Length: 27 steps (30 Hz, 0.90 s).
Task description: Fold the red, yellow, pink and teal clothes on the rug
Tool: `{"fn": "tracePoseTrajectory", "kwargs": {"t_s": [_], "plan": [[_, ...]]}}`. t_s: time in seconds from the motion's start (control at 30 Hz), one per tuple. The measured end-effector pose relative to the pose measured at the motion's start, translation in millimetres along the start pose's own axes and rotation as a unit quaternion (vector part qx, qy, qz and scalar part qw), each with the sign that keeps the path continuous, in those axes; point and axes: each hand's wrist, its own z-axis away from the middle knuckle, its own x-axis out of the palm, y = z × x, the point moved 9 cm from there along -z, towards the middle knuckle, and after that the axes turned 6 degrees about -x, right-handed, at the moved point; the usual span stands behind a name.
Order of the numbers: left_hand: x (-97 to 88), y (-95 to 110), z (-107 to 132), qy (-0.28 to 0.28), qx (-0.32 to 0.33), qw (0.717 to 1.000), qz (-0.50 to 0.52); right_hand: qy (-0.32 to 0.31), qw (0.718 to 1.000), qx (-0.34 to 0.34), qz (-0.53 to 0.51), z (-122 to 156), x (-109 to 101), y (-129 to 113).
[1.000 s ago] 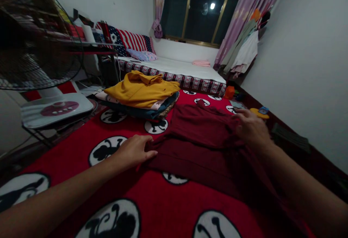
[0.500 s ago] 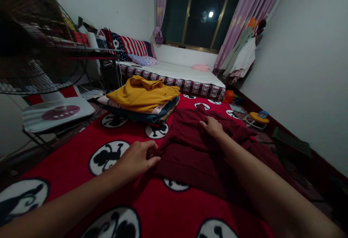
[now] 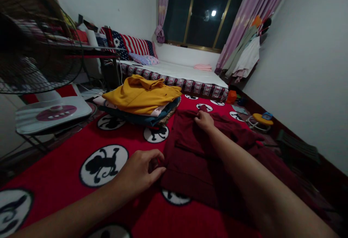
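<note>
A dark maroon sweatshirt (image 3: 190, 162) lies spread over the red blanket, its wide hem band towards me and some creases across it. My right hand (image 3: 204, 121) reaches over to its far left part, fingers closed on the cloth there. At the near left edge is my left hand (image 3: 145, 167), its thumb and forefinger curved with a gap between them, the tips beside the hem. My right forearm hides part of the garment. Beyond my left hand stands a stack of folded clothes with a mustard-yellow garment (image 3: 141, 95) on top and a dark teal one (image 3: 130, 115) beneath.
The red blanket (image 3: 67, 162) has white circles with black monkey figures. An electric fan (image 3: 54, 113) stands at the left by a cluttered desk. Behind lies a low bed (image 3: 174, 69) under a window. A yellow stool (image 3: 262, 118) and hanging clothes (image 3: 247, 57) are at the right.
My right hand has shifted slightly left and away from me, its fingers closing on the cloth. My left hand has moved a little to the right along the garment's edge. The view has shifted slightly.
</note>
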Motion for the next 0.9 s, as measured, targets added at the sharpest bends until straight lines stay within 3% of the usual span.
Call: {"fn": "tracePoseTrajectory", "kwargs": {"t_s": [0.13, 0.27, 0.43, 0.57, 0.63, 0.7, 0.73, 0.83, 0.9], "plan": [[-0.2, 17.9, -3.5, 0.010, 0.025, 0.999, 0.041, 0.125, 0.992, 0.022, -0.009, -1.4, -38.8, 16.4], [8.5, 43.0, -8.5, -0.003, 0.055, 0.996, 0.067, 0.155, 0.987, 0.028, 0.005, -6.2, -63.3, 35.4], [36.3, 69.0, -15.0, -0.027, 0.089, 0.994, 0.064, 0.137, 0.989, 0.044, 0.034, -7.3, -60.9, 48.6], [69.1, 71.6, -16.7, -0.070, 0.103, 0.992, 0.031, 0.136, 0.988, 0.062, 0.030, 1.7, -53.4, 55.2], [78.1, 68.2, -16.4, -0.082, 0.105, 0.991, 0.012, 0.187, 0.982, 0.007, 0.023, 14.9, -63.3, 47.3], [78.4, 64.9, -16.3, -0.082, 0.106, 0.991, 0.010, 0.217, 0.970, -0.107, 0.015, 37.8, -72.7, 29.4], [75.6, 63.6, -16.4, -0.077, 0.104, 0.991, 0.017, 0.200, 0.963, -0.178, 0.012, 52.6, -72.2, 18.4], [60.8, 62.7, -17.0, -0.047, 0.103, 0.992, 0.048, 0.043, 0.925, -0.377, 0.021, 108.4, -47.4, -10.5], [52.0, 64.8, -16.9, -0.026, 0.108, 0.992, 0.062, -0.041, 0.903, -0.426, 0.040, 140.3, -31.2, -12.8]]}}
